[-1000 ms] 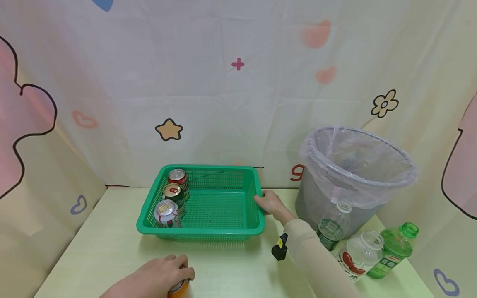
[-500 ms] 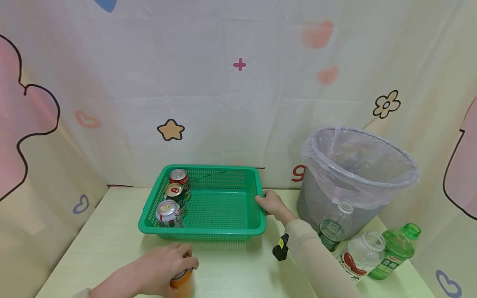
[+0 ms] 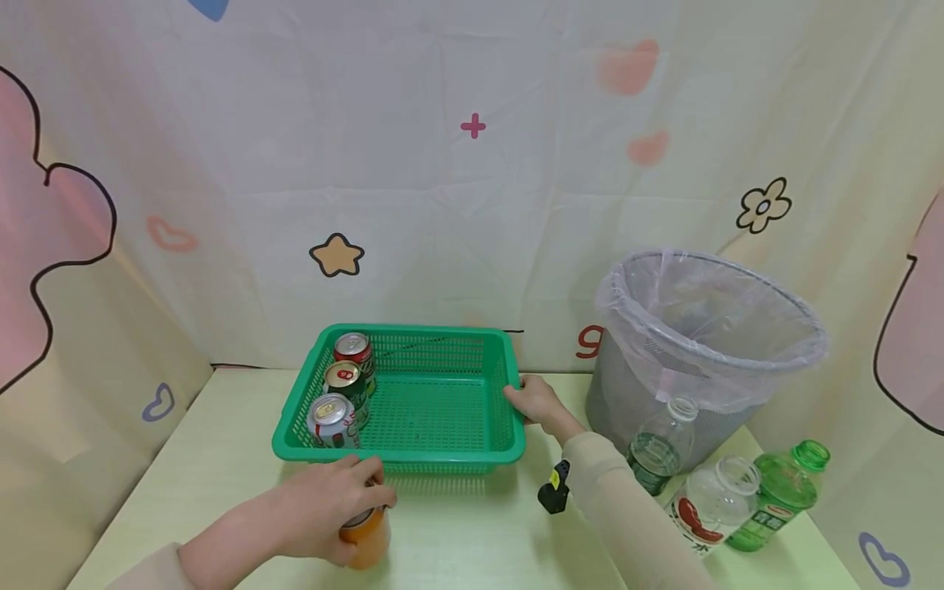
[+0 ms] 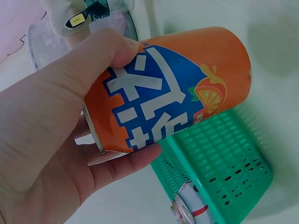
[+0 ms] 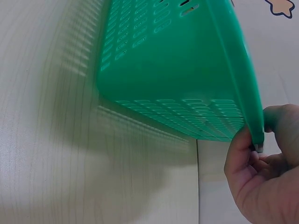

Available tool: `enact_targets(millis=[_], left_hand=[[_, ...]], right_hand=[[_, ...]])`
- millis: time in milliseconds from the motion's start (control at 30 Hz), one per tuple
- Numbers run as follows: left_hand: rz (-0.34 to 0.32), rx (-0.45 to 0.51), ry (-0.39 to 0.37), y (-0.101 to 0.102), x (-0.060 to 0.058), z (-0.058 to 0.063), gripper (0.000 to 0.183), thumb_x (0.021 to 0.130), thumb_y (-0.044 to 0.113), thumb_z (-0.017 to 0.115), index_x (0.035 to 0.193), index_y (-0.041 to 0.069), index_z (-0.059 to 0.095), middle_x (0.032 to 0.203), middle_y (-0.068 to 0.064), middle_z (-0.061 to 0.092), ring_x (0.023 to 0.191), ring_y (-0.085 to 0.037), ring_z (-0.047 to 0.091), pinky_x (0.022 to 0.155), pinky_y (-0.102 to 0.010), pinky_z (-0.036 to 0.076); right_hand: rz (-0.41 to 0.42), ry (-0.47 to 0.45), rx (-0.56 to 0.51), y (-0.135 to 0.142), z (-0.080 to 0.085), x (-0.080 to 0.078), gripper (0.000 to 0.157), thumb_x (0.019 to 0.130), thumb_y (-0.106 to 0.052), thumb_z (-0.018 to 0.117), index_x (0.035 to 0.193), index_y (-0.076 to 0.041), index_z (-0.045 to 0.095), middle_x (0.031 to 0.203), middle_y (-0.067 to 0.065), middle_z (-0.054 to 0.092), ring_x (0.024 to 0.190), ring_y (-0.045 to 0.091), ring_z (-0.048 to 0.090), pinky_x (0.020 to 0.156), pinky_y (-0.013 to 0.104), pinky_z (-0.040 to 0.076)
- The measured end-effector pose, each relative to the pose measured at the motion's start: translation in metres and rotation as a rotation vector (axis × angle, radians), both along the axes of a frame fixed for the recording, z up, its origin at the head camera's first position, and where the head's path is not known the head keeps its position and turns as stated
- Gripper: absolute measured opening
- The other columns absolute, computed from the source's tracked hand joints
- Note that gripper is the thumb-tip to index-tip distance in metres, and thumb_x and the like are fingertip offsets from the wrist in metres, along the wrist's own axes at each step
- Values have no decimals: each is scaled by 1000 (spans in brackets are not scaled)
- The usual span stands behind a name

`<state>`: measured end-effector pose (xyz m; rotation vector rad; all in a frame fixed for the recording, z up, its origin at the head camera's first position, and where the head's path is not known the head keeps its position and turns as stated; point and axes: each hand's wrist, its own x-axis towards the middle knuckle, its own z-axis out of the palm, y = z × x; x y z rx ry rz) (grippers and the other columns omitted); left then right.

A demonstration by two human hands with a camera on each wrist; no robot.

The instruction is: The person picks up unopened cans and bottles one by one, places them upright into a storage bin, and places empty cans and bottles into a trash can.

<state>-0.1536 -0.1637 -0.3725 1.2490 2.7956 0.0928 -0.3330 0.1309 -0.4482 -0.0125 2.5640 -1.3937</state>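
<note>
- At the lower centre-left of the head view, an orange can (image 3: pixel 366 541) was held by the left hand (image 3: pixel 324 506), its upper part wrapped by the curled fingers. Whether the surface was touched by its base could not be told.
- In the left wrist view, the can's side was seen to be clasped between thumb and fingers; a blue label with white characters and an orange slice was shown.
- At the lower right, a clear jar (image 3: pixel 711 506) with a red picture was placed on the pale surface (image 3: pixel 457 541), flanked by a green bottle (image 3: pixel 782 496) to its right and a clear bottle (image 3: pixel 659 451) behind it to the left.
- Near mid-frame, just beyond the orange can, a green basket (image 3: pixel 435 455) was set, its right rim gripped by the right hand (image 3: pixel 540 406); in the right wrist view, the rim was pinched between thumb and bent fingers.
- Along the basket's left side, three upright cans were lined up: a white can (image 3: pixel 332 422) nearest, a dark green can (image 3: pixel 347 387) in the middle, a red can (image 3: pixel 354 351) farthest.
- At the right, a mesh bin (image 3: pixel 623 393) was lined with a translucent bag (image 3: pixel 708 389).
- Across the upper frame, a pale cloth (image 3: pixel 442 213) printed with hearts, a star and a flower was hung.
</note>
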Motion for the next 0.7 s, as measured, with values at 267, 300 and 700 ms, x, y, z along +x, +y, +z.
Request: enact_targets(millis=[267, 300, 700], left_hand=[[-11, 6, 74, -2, -3, 14, 43, 67, 30, 75, 104, 26, 56, 98, 4, 47, 78, -11, 45, 55, -20, 43], [-14, 6, 78, -2, -3, 15, 42, 67, 29, 75, 104, 25, 56, 98, 4, 47, 78, -11, 45, 55, -20, 43], [-18, 13, 120, -7, -3, 33, 39, 67, 30, 75, 101, 24, 55, 93, 6, 44, 79, -11, 44, 53, -20, 41]], right_hand=[[-5, -4, 5, 0, 1, 1, 31, 91, -20, 49, 110, 4, 54, 99, 15, 61, 80, 20, 65, 65, 35, 56], [-6, -7, 4, -1, 1, 1, 31, 91, -20, 48, 110, 4, 54, 99, 15, 61, 80, 20, 64, 65, 35, 56], [-5, 7, -4, -1, 1, 3, 30, 91, -19, 48, 110, 4, 54, 100, 16, 61, 81, 20, 65, 66, 36, 56]])
